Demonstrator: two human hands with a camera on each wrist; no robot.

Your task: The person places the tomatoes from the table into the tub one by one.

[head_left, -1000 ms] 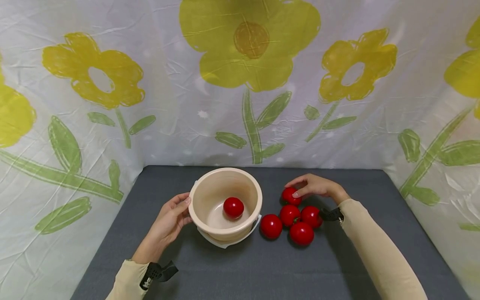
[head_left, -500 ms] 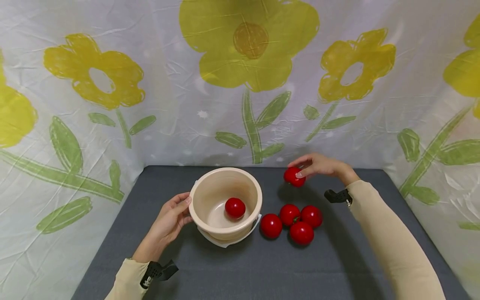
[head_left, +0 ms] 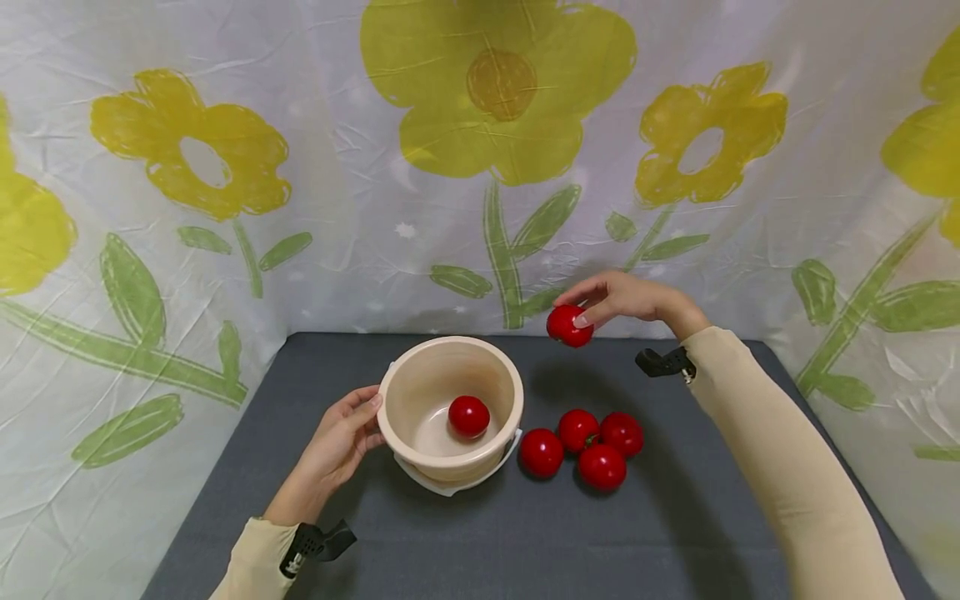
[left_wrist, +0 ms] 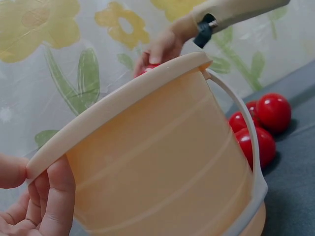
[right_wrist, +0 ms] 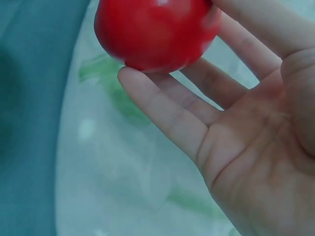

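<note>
My right hand (head_left: 626, 298) pinches a round red tomato (head_left: 569, 325) in its fingertips, lifted above the grey mat behind the cream plastic bucket (head_left: 450, 408), whose mouth faces up; my left hand (head_left: 339, 442) grips its rim.

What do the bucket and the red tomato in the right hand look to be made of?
Bucket: probably plastic, with a matte cream wall, a moulded rim and a thin white bail handle. Held tomato, pinched by the right hand: smooth and glossy with bright highlights; whether real or plastic, the look leaves open. The left hand grips the bucket's rim.
</note>
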